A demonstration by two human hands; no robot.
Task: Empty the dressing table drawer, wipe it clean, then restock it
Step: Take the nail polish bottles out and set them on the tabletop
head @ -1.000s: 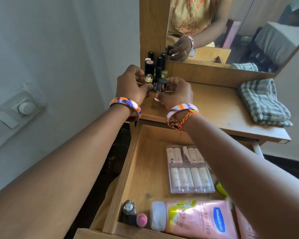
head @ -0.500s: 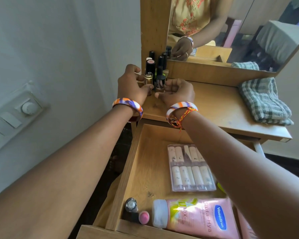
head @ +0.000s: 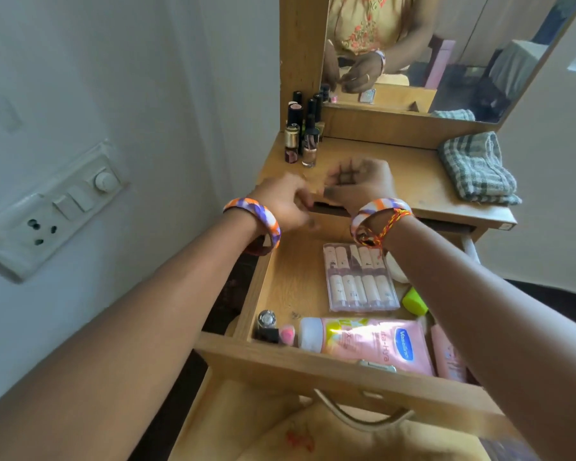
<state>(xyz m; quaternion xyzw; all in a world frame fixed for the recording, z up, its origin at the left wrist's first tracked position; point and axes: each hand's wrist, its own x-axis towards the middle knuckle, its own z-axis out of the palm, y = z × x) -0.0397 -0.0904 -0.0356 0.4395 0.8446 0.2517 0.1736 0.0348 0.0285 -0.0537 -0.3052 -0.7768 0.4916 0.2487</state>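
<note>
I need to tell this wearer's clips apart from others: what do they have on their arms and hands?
Both forearms are bare, no sleeves showing. The left hand has a thick bangle swirled in orange, purple and white at its wrist. The right hand has a matching bangle plus a braided red-and-yellow thread.

The wooden drawer (head: 273, 287) stands pulled open below both grips. Inside lie a clear case of pale tubes (head: 359, 277), a pink lotion tube (head: 376, 342) on its side, and what may be small nail polish bottles (head: 270, 327) at the front left corner.
</note>
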